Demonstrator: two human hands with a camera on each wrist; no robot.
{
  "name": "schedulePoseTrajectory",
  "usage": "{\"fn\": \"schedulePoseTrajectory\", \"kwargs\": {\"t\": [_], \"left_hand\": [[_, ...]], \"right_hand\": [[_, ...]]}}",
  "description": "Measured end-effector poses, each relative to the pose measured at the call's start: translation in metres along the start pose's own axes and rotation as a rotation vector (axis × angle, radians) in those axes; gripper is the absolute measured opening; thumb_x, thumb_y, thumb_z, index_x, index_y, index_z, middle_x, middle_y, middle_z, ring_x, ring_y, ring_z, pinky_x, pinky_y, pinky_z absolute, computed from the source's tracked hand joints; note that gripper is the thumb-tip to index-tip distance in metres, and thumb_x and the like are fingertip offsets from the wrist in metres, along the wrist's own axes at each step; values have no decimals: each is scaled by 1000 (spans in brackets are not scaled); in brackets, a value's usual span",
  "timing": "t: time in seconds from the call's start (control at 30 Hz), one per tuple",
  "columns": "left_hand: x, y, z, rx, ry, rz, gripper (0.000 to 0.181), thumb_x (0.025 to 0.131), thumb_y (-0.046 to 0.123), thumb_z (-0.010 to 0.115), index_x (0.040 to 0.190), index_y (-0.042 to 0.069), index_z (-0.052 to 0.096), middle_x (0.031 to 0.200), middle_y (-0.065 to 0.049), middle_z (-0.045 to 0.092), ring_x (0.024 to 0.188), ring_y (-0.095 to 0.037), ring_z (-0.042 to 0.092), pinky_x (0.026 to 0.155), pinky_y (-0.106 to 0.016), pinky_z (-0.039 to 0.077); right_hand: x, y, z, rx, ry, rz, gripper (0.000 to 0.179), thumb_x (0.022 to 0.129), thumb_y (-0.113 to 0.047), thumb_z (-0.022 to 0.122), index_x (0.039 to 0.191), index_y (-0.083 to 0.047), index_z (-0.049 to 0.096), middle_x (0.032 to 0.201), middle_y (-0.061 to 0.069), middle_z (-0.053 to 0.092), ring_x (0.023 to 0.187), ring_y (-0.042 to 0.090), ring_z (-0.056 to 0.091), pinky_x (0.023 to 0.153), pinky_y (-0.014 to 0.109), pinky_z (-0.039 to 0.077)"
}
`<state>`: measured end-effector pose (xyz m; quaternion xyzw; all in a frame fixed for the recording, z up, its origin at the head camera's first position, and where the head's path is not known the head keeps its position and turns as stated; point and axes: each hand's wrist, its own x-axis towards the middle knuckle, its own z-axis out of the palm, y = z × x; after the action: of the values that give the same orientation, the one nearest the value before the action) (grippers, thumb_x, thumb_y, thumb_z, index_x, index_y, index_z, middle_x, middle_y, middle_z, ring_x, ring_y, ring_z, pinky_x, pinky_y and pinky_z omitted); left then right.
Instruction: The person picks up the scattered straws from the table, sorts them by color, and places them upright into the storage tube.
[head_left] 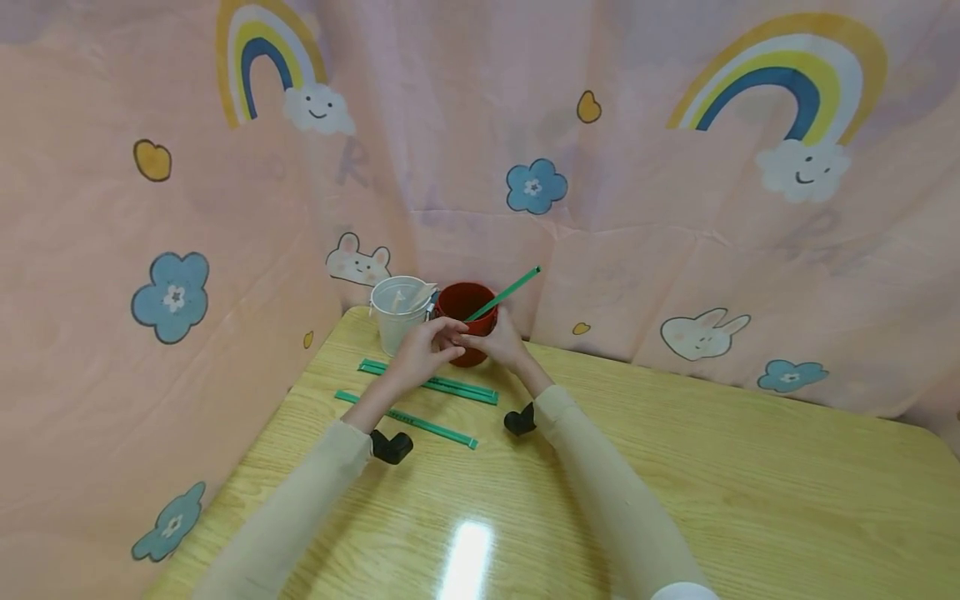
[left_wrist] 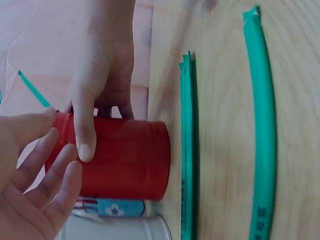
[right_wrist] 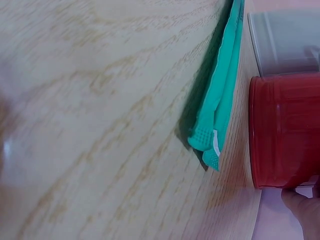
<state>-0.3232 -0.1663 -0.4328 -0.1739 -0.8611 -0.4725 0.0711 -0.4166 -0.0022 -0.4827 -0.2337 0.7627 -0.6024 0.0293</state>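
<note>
A small red bucket [head_left: 459, 298] stands upright on the table with a long, thin green packet [head_left: 512, 292] leaning out over its rim. My right hand [head_left: 504, 340] grips the bucket from the right, thumb across its front wall in the left wrist view. Close to the rim, my left hand [left_wrist: 25, 170] has its fingers spread and gently bent, with nothing seen between them. Two green packets [head_left: 480, 394] lie side by side just in front of the bucket, partly covered by the left hand. Nearer to me lies another single green packet [head_left: 442, 431], with dark print and crimped ends.
A white bucket [head_left: 386, 327] holding pale, flat pieces stands just left of the red one. The wooden table [head_left: 712, 475] stretches away to the right. A pink curtain [head_left: 600, 275] with printed rainbows and flowers hangs directly behind the buckets and along the left side.
</note>
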Motion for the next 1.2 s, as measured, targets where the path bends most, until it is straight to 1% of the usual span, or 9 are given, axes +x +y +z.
{"fn": "schedulePoseTrajectory", "kwargs": {"t": [0.1, 0.2, 0.33, 0.43, 0.6, 0.67, 0.83, 1.03, 1.2], "left_hand": [[-5, -3, -6, 17, -57, -13, 31, 90, 6, 65, 120, 0, 62, 109, -18, 67, 92, -25, 64, 81, -37, 56], [-10, -6, -11, 43, -107, 2, 33, 89, 5, 66, 121, -2, 62, 109, -22, 67, 91, -27, 64, 82, -36, 56], [-17, -13, -16, 62, -181, 11, 37, 88, 5, 67, 123, -5, 61, 110, -23, 67, 91, -28, 65, 81, -38, 56], [-21, -18, -21, 70, -241, -2, 40, 88, 7, 68, 125, -5, 59, 112, -23, 66, 92, -27, 65, 83, -40, 56], [-31, -26, -29, 96, -332, -10, 42, 87, 8, 69, 126, -4, 59, 110, -20, 67, 90, -24, 67, 83, -35, 56], [-35, -29, -31, 89, -366, -9, 43, 87, 8, 70, 126, -5, 58, 110, -19, 67, 90, -23, 67, 82, -33, 56], [-45, -36, -36, 74, -441, -33, 45, 87, 9, 70, 128, -4, 57, 113, -19, 66, 95, -24, 66, 82, -29, 56], [-55, -41, -39, 127, -474, -90, 46, 84, 16, 74, 126, 1, 60, 112, -13, 67, 98, -23, 65, 83, -28, 55], [-60, -44, -40, 155, -482, -86, 49, 82, 17, 77, 125, 0, 61, 110, -11, 68, 98, -21, 65, 85, -29, 55]], "right_hand": [[0, -4, 0, 14, -6, 2, 82, 78, -6, 78, 144, -7, 29, 142, 14, 44, 131, 29, 42, 110, 46, 38], [-4, -14, -2, 33, -17, -9, 84, 77, -6, 79, 144, -4, 29, 141, 17, 44, 131, 32, 42, 110, 49, 38], [-10, -30, -3, 50, -34, -26, 82, 76, -5, 79, 142, 0, 31, 140, 21, 45, 129, 35, 43, 110, 50, 38], [-13, -35, -2, 43, -34, -24, 81, 76, -3, 78, 142, 2, 32, 139, 21, 46, 129, 36, 44, 110, 49, 38], [-13, -37, -1, 37, -22, -44, 77, 76, -1, 77, 140, 3, 35, 136, 23, 49, 126, 36, 46, 107, 48, 41], [-13, -35, -1, 37, -18, -49, 76, 75, -1, 77, 139, 3, 36, 135, 22, 50, 125, 35, 47, 106, 47, 42], [-14, -35, -1, 29, -19, -13, 78, 76, -3, 77, 141, 1, 34, 137, 20, 49, 126, 33, 46, 108, 48, 40], [-14, -36, -1, 28, -34, 12, 80, 78, -6, 78, 143, 0, 31, 140, 19, 46, 129, 33, 43, 107, 49, 41], [-14, -36, -2, 39, -36, 17, 81, 77, -5, 78, 143, -1, 31, 140, 19, 46, 129, 33, 43, 107, 49, 40]]}}
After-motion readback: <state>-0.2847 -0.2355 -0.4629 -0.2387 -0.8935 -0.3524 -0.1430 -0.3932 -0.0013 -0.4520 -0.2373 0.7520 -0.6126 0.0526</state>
